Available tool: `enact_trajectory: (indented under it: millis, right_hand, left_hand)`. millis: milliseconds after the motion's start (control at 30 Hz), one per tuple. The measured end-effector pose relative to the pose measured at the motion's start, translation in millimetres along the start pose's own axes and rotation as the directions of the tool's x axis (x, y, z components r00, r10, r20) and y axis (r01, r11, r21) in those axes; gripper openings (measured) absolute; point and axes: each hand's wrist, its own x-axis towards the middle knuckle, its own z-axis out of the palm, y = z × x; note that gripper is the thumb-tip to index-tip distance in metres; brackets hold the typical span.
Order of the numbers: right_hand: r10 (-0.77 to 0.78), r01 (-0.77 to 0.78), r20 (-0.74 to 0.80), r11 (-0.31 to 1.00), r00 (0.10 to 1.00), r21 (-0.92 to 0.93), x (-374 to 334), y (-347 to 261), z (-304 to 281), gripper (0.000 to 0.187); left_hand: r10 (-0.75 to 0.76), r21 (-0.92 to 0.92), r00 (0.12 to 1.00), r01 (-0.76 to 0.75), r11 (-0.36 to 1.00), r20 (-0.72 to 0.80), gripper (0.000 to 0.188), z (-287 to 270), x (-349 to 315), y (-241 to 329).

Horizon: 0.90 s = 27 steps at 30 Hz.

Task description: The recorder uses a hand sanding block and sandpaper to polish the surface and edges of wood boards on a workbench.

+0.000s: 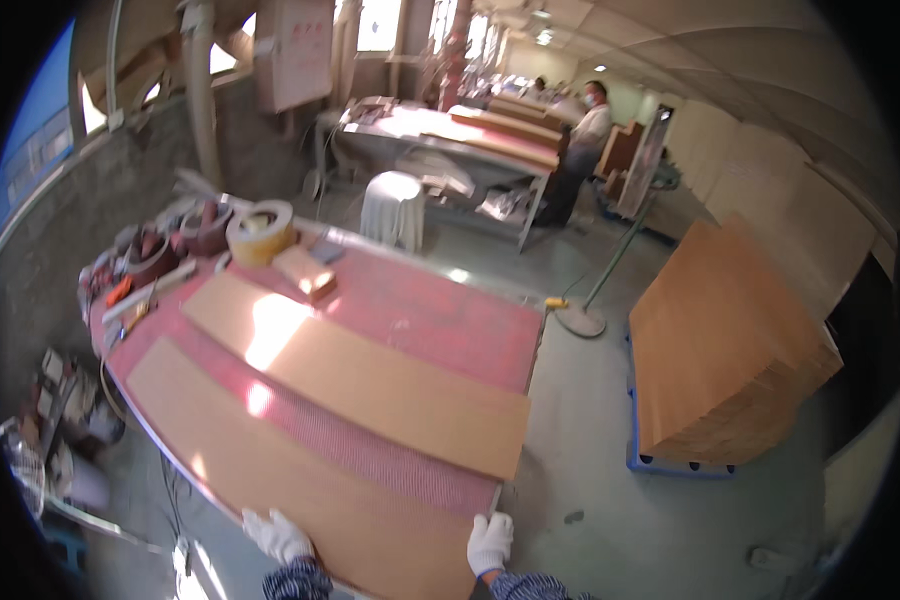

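Observation:
A long brown board [315, 480], flat and smooth, lies along the near side of the pink-topped table [440, 320]. My left hand [278, 537], in a white knit glove, rests at the board's near edge with its fingers stretched out. At the board's right end, my right hand [490, 543], gloved the same way, has its fingers curled on the corner; their undersides are hidden. A second long brown board [390, 395] lies behind the first, with a strip of pink ribbed surface between them.
Tape rolls [260, 232], a small wooden block [306, 272] and loose tools crowd the table's far left. On the right, a tall stack of brown boards [720, 340] stands on a blue pallet [675, 468]. Behind are a covered stool [393, 210], another worktable and a person [585, 140].

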Motion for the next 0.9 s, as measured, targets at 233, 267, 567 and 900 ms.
enact_trajectory:
  millis: [233,267,567,900]
  right_hand:
    - [-0.103,0.078,0.064,0.948,0.993,0.307,43,-28,-69,0.026]
    - [-0.159,0.079,0.154,0.900,0.975,0.429,41,-18,-58,0.022]
    - [-0.393,0.391,0.610,0.909,0.688,0.145,44,-17,-128,0.023]
    - [-0.595,0.783,0.675,0.620,0.436,0.040,47,2,-123,0.015]
  left_hand:
    - [0.099,0.070,0.994,-0.096,0.993,-0.044,0.065,20,10,26]
    - [0.093,0.113,0.993,-0.084,0.990,-0.073,0.066,14,19,13]
    - [0.115,0.130,0.990,-0.104,0.986,-0.076,0.070,11,8,-6]
    - [0.120,0.116,0.988,-0.108,0.987,-0.101,0.070,13,15,-6]
